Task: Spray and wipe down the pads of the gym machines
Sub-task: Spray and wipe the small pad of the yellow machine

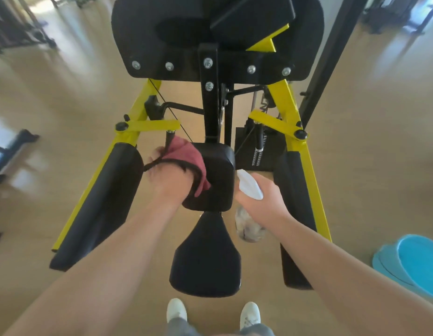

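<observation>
1. Head view, looking down past two bare forearms at a yellow-framed gym machine [290,105] with black pads.
2. The left hand [171,180] holds a red cloth [186,154] against the upper left side of the small square pad [218,175] at the centre of the machine.
3. The cloth drapes over the knuckles and covers most of the fingers, so how far they spread cannot be told. One digit shows at the cloth's left edge. The hand is blurred.
4. The right hand [261,195] grips a spray bottle [249,229] just right of the same pad, fingers curled tightly round its neck.
5. The bottle's long axis runs roughly top to bottom in the picture. Its white spray head [249,185] is at the top, with the tip angled up and left, close to the pad's right edge. Its clear body hangs below the hand, toward the person.
6. A tapered black seat [205,258] lies just below the square pad, nearer the person.
7. Long black side pads run along the frame's legs, one left [99,204] and one right [295,190].
8. A large black back pad [142,40] fills the top of the picture.
9. A blue basin [414,260] sits on the tan floor [65,93] at the right edge.
10. Two white shoes [176,309] show at the bottom.
</observation>
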### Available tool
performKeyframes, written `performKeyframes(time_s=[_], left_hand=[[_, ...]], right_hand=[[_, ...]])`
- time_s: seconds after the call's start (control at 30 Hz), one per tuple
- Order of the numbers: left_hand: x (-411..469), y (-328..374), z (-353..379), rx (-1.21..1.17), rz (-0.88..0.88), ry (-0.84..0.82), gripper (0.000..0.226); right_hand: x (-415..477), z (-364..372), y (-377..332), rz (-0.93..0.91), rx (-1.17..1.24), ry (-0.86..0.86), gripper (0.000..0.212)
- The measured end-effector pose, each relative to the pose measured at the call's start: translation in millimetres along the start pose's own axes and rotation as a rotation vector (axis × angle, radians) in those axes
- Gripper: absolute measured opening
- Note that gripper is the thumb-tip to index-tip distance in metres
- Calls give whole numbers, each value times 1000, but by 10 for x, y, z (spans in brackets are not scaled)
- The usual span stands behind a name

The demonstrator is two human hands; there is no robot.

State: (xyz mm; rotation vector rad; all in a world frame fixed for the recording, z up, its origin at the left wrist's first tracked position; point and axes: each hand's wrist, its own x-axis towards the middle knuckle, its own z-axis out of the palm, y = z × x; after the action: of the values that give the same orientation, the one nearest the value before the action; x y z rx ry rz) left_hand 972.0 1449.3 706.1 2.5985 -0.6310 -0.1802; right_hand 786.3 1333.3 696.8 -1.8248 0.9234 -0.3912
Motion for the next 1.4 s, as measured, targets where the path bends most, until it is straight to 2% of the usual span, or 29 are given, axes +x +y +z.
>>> performKeyframes(time_s=[0.1, 0.23, 0.33, 0.47, 0.53, 0.63, 0.77, 0.83, 0.87, 0.93, 1.03, 1.17, 1.23, 1.4], left_hand=[[125, 256, 79, 153, 236, 11, 62], [343, 463, 335, 532, 571, 4, 58], [412, 764, 461, 612, 878, 37, 43], [511, 678, 559, 545, 1041, 68, 43], [532, 490, 514, 485, 1064, 108, 43], [594, 149, 411, 412, 965, 196, 49], [693, -139, 345, 172, 648, 299, 49], [653, -1, 359, 194, 498, 306, 49], [612, 94, 380, 255, 485, 310, 49], [572, 331, 458, 351, 600, 296, 48], [576, 583, 582, 405, 879, 211, 50], [634, 536, 627, 472, 1150, 151, 47], [652, 318, 601, 471, 1172, 209, 41], [747, -211, 557, 290, 995, 429, 42]], right_hand=[[89, -32, -31, 2, 27, 7, 20], [177, -56, -4, 41, 69, 78, 15], [207, -70, 53, 67, 57, 134, 16], [211, -82, 120, 102, 41, 173, 16], [214, -67, 128, 111, 44, 170, 13], [244, 43, 81, 108, 70, 140, 14], [282, 184, -44, 64, 92, 78, 16], [298, 192, -55, 50, 90, 64, 15], [299, 183, -58, 52, 95, 67, 16], [332, 136, -40, 83, 102, 108, 18], [403, 40, 9, 114, 95, 170, 16], [473, 16, 0, 95, 105, 192, 17], [484, 86, -47, 91, 108, 189, 18], [495, 242, -187, 83, 152, 149, 16]])
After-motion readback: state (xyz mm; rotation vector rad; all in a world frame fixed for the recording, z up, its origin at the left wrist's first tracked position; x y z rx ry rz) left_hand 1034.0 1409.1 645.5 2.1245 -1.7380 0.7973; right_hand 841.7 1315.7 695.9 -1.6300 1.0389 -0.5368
